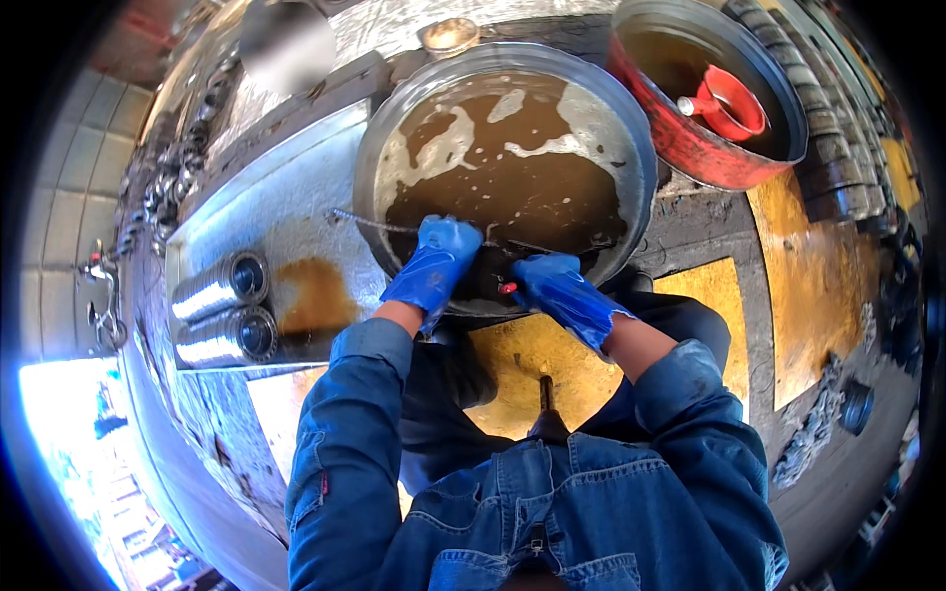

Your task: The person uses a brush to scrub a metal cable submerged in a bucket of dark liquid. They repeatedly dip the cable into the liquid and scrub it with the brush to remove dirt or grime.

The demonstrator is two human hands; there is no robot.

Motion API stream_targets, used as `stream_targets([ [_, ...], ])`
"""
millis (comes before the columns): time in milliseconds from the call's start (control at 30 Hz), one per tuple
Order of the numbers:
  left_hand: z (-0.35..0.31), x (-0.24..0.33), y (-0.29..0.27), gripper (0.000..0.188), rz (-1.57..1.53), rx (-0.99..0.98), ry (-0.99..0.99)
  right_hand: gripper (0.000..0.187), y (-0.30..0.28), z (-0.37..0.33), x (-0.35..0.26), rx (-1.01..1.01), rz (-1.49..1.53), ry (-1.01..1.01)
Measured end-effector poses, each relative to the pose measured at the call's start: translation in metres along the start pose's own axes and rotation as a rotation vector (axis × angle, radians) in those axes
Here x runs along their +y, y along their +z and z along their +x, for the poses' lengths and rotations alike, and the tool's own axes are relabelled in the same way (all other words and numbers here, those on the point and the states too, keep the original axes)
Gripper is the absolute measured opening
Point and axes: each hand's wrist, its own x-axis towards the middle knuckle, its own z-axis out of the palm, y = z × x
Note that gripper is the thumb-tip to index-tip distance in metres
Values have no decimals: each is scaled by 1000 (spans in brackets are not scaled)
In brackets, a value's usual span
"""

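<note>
Rod, head view: the rod is thin, grey and ridged like twisted wire; its free end sticks out left, past the basin's rim toward the tray.
Left hand: the left hand, in a blue glove, is closed in a fist around the rod at the near side of the basin.
Right hand: the right hand, gloved alike, has curled fingers; I cannot tell what they enclose. A small red piece shows just beside them.
Between the hands: a dark shape, too shadowed to make out.
Basin: the wide round metal basin holds murky brown liquid with pale foam, hiding its bottom.
Left side: a metal tray bears two ring stacks lying on their sides, near a rusty stain.
Far right: a red tub holds dark liquid and a red scoop; more rings lie in rows beyond.
Far side: a small bowl stands just beyond the basin.
Near right: a grey rag lies near a dark ring.
</note>
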Motion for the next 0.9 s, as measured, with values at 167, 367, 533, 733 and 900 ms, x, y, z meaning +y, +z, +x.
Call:
stream_targets([
  [167,-3,-13,-10,25,9,-150,-40,28,-11,-4,36,48,32,132],
  [367,6,-11,-7,26,-20,-154,-57,29,-1,-22,46,120,-80,136],
  [533,-6,-33,-32,31,-57,-135,-78,31,-34,0,54,114,63,387],
  [733,-15,-118,-27,33,-326,156,-39,35,-48,7,74,793,454,384],
  [900,-18,-135,-20,45,-989,214,56,40,-52,7,75,590,517,509],
])
